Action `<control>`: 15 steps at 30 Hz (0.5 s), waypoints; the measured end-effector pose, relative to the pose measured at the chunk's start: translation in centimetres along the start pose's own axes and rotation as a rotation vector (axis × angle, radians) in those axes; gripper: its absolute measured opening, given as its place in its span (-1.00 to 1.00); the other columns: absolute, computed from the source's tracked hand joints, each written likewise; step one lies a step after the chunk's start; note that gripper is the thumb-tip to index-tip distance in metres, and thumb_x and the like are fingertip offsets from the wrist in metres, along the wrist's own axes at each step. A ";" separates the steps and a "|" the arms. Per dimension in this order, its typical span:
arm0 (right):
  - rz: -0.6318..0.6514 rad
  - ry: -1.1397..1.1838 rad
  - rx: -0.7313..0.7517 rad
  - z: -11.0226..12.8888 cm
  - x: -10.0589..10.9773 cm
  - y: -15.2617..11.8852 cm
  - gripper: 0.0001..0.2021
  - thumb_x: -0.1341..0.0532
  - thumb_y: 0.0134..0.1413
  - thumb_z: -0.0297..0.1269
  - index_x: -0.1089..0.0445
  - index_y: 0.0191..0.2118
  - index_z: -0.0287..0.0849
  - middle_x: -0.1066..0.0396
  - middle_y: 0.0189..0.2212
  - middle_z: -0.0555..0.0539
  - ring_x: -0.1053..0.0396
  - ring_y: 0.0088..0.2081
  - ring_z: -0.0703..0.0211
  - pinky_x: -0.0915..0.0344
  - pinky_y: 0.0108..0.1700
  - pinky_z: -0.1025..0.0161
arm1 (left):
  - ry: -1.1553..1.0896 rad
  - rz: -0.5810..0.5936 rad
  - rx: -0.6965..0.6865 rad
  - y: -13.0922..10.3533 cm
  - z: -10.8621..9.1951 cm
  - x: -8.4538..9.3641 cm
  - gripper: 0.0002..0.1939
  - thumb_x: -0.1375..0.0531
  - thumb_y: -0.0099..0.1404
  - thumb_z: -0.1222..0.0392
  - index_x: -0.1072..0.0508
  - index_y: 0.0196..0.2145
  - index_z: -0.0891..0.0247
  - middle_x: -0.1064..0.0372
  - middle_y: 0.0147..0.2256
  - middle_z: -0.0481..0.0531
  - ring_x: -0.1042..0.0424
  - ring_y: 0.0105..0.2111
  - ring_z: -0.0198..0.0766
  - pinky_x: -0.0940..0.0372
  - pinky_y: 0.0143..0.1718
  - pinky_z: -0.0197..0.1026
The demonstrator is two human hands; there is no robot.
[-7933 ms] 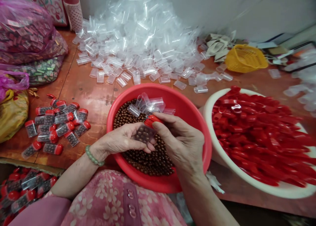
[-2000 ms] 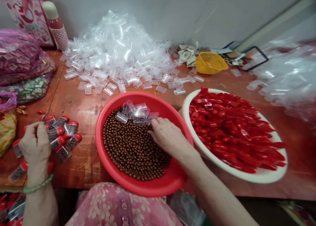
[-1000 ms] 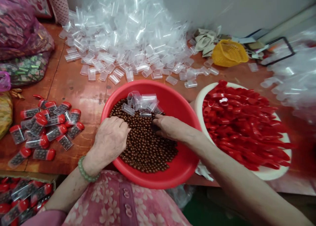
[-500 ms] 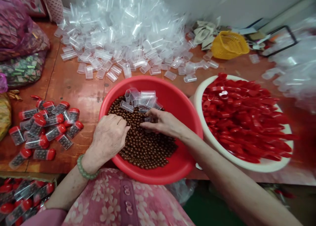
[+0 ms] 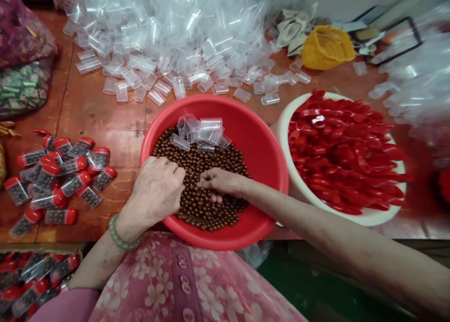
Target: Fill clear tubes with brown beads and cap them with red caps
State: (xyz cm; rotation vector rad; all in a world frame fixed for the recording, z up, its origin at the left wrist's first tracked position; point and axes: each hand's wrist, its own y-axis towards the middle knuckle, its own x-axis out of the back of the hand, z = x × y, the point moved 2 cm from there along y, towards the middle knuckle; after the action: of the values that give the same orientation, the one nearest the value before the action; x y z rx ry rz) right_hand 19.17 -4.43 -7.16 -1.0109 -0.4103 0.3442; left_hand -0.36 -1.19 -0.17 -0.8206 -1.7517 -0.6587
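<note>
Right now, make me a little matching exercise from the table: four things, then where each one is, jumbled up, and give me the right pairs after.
Things:
1. Brown balls
2. Yellow basket
3. Green bracelet
4. Red plastic pieces

Places:
A. Around the wrist of the left hand
B. In the cream basin
C. In the red basin
D. Beside the beige cloth

Right pairs: 1-C, 2-D, 3-A, 4-B.
</note>
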 end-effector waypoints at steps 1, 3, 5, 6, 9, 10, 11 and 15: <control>0.049 0.042 -0.002 0.0 -0.1 0.1 -0.72 -0.27 0.01 -0.24 -0.18 -0.56 -0.15 -0.19 -0.80 0.16 -0.17 -0.78 0.39 -0.16 -0.71 0.44 | 0.000 0.043 -0.028 0.0 0.0 0.2 -0.91 -0.14 0.27 0.23 -0.41 -0.35 0.29 -0.43 -0.32 0.10 -0.37 -0.22 -0.04 -0.19 -0.19 0.00; 0.132 0.118 0.006 0.1 -0.4 0.2 -0.76 -0.25 -0.01 -0.27 -0.20 -0.57 -0.17 -0.20 -0.79 0.15 -0.13 -0.79 0.43 -0.12 -0.74 0.47 | -0.012 0.114 -0.079 -0.1 0.0 0.5 -0.94 -0.17 0.24 0.24 -0.40 -0.34 0.28 -0.43 -0.32 0.09 -0.37 -0.22 -0.04 -0.19 -0.18 0.01; 0.197 0.179 0.028 0.5 -0.7 0.3 -0.75 -0.24 -0.03 -0.23 -0.21 -0.58 -0.18 -0.22 -0.79 0.13 -0.09 -0.81 0.44 -0.07 -0.78 0.48 | -0.029 0.168 -0.099 0.0 -0.2 0.7 -0.88 -0.20 0.22 0.21 -0.41 -0.28 0.29 -0.43 -0.27 0.10 -0.37 -0.20 -0.02 -0.20 -0.16 0.02; 0.223 0.207 0.044 0.7 -0.8 0.4 -0.74 -0.24 -0.05 -0.20 -0.21 -0.59 -0.19 -0.23 -0.78 0.11 -0.08 -0.81 0.45 -0.05 -0.79 0.48 | -0.034 0.186 -0.096 0.1 -0.2 0.8 -0.83 -0.21 0.22 0.17 -0.42 -0.24 0.28 -0.43 -0.24 0.11 -0.37 -0.18 0.00 -0.21 -0.15 0.02; 0.276 0.279 0.112 1.5 -1.3 0.4 -0.78 -0.22 -0.09 -0.15 -0.26 -0.51 -0.20 -0.25 -0.77 0.11 -0.08 -0.82 0.44 -0.02 -0.80 0.48 | -0.038 0.211 -0.066 0.3 -0.5 0.6 -0.59 -0.25 0.22 0.03 -0.39 -0.02 0.24 -0.42 -0.14 0.14 -0.37 -0.12 0.03 -0.25 -0.13 0.04; 0.289 0.298 0.138 1.8 -1.6 0.3 -0.79 -0.20 -0.10 -0.15 -0.28 -0.47 -0.20 -0.25 -0.77 0.12 -0.09 -0.82 0.43 -0.01 -0.81 0.48 | -0.040 0.204 -0.052 0.3 -0.6 0.5 -0.54 -0.24 0.23 0.01 -0.37 0.05 0.22 -0.41 -0.11 0.14 -0.37 -0.11 0.04 -0.26 -0.12 0.05; 0.300 0.312 0.165 2.1 -1.8 0.2 -0.79 -0.19 -0.10 -0.14 -0.30 -0.44 -0.20 -0.25 -0.76 0.12 -0.08 -0.82 0.43 0.00 -0.81 0.48 | -0.048 0.190 -0.036 0.4 -0.6 0.4 -0.53 -0.22 0.26 0.02 -0.34 0.09 0.19 -0.40 -0.08 0.15 -0.37 -0.09 0.03 -0.27 -0.11 0.05; 0.293 0.327 0.281 3.1 -2.4 -0.1 -0.75 -0.13 -0.03 -0.09 -0.29 -0.44 -0.21 -0.24 -0.75 0.11 -0.07 -0.80 0.43 -0.04 -0.78 0.46 | -0.187 0.059 -0.004 0.2 -0.2 0.3 -0.65 -0.15 0.34 0.15 -0.39 0.08 0.09 -0.37 0.05 0.11 -0.37 -0.01 0.00 -0.29 -0.02 0.06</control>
State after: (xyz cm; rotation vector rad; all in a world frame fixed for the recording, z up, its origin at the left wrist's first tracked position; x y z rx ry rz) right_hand 15.64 -3.31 -6.02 -0.8311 0.0834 0.4762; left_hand -0.15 -1.12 0.19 -0.9584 -1.8865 -0.5615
